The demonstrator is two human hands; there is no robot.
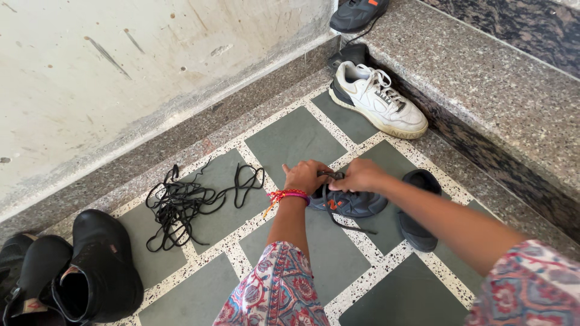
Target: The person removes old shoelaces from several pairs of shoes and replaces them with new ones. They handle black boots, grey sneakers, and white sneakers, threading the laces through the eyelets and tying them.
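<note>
A dark grey sneaker (pixel 353 204) with an orange mark lies on the tiled floor in the middle of the view. My left hand (pixel 305 176) and my right hand (pixel 360 175) rest on its top, each pinching a black lace (pixel 339 218) that trails off toward me. Red and orange threads circle my left wrist. A black insole (pixel 415 211) lies just right of the sneaker.
A loose tangle of black laces (pixel 181 202) lies to the left. Black boots (pixel 90 271) stand at the lower left. A white sneaker (pixel 379 99) sits by the granite step (pixel 483 78), and another dark sneaker (pixel 357 13) sits farther back. The wall runs along the left.
</note>
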